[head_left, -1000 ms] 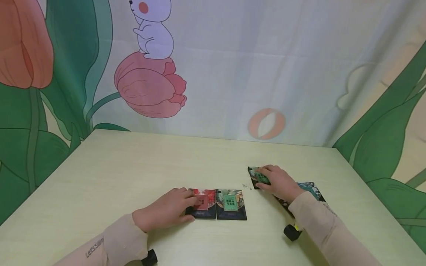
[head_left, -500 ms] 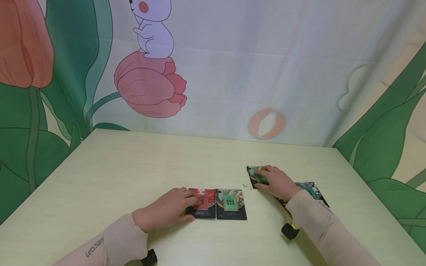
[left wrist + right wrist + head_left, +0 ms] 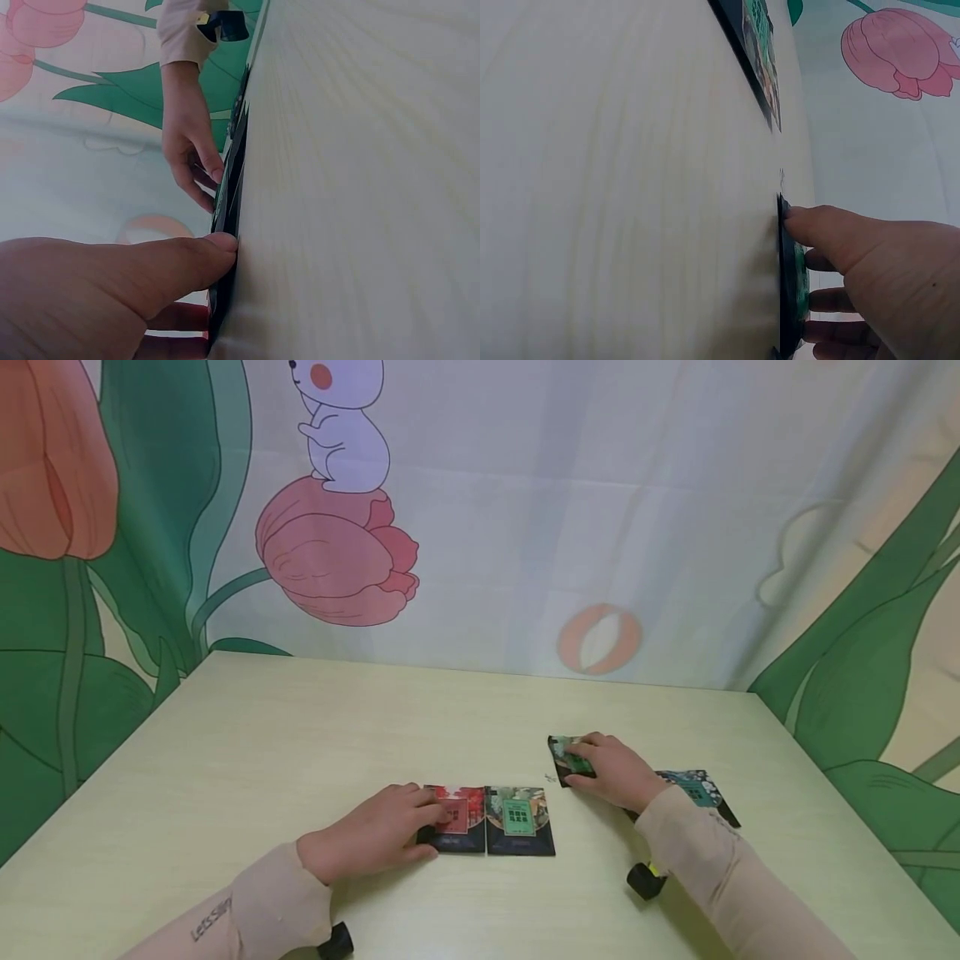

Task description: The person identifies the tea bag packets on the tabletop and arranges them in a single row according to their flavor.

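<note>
A flat red packet (image 3: 471,827) lies on the table with my left hand (image 3: 378,831) holding its left side, fingers over its face and thumb at its lower edge. Close beside it lies a packet with a green label (image 3: 520,822). Farther back and to the right, my right hand (image 3: 617,770) grips another green packet (image 3: 559,762). In the right wrist view, the thumb (image 3: 814,225) is at one edge of that green packet (image 3: 801,281), and the fingers reach over its printed face. My hand hides part of it.
A teal flowered packet (image 3: 693,787) lies partly hidden behind my right forearm. Small dark marks (image 3: 551,778) show on the pale table (image 3: 360,727). A printed curtain (image 3: 487,552) hangs along the table's back edge. Black wrist devices (image 3: 647,882) sit under both sleeves.
My right hand has slid slightly left with the green packet, nearer the two side-by-side packets, and more of the teal packet shows. My left hand has stayed on the red packet.
</note>
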A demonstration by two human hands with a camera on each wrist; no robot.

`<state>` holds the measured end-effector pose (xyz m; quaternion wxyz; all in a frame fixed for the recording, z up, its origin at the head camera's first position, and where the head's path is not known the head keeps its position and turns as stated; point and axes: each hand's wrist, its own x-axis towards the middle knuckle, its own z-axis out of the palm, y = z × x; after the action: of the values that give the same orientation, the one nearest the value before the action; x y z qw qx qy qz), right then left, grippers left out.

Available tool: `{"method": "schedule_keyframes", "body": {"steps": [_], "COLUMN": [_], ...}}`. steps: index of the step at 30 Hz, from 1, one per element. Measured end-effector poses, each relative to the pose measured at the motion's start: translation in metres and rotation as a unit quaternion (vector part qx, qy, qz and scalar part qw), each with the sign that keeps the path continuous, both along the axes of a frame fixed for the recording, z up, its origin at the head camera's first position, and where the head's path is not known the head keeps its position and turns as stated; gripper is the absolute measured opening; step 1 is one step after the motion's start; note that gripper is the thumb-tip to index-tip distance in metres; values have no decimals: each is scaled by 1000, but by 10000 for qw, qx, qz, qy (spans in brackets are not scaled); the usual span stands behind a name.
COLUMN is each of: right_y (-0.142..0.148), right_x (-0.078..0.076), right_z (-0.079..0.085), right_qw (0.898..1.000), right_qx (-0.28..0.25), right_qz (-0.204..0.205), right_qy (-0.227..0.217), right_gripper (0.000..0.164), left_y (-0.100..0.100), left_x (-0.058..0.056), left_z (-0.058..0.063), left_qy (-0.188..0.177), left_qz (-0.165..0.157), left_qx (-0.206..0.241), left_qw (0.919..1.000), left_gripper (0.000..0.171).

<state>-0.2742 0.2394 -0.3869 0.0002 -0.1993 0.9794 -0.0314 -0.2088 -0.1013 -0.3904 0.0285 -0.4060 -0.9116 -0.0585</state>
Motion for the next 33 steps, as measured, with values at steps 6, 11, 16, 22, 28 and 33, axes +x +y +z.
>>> {"method": "schedule_keyframes", "body": {"steps": [6, 11, 16, 22, 28, 33], "right_y": [-3, -8, -11, -14, -15, -16], "right_x": [3, 7, 12, 17, 20, 23], "right_z": [1, 2, 4, 5, 3, 2], "right_qw": [10000, 10000, 9999, 10000, 10000, 9999], "right_qx": [-24, 18, 25, 76, 56, 114], "right_qz": [46, 51, 95, 21, -8, 39], "right_qy": [22, 61, 119, 58, 31, 86], "right_gripper": [50, 49, 47, 47, 46, 45], "left_y": [1, 0, 0, 1, 1, 1], "left_x": [1, 1, 1, 1, 0, -1], "left_z": [1, 1, 0, 1, 1, 1], "left_qy": [-56, -51, -44, -45, -54, -74], "left_qz": [48, 44, 25, 16, 42, 41], "left_qx": [-9, 23, 69, 116, 31, 2], "left_qw": [10000, 10000, 10000, 9999, 10000, 10000], "left_gripper": [38, 38, 38, 37, 38, 38]}}
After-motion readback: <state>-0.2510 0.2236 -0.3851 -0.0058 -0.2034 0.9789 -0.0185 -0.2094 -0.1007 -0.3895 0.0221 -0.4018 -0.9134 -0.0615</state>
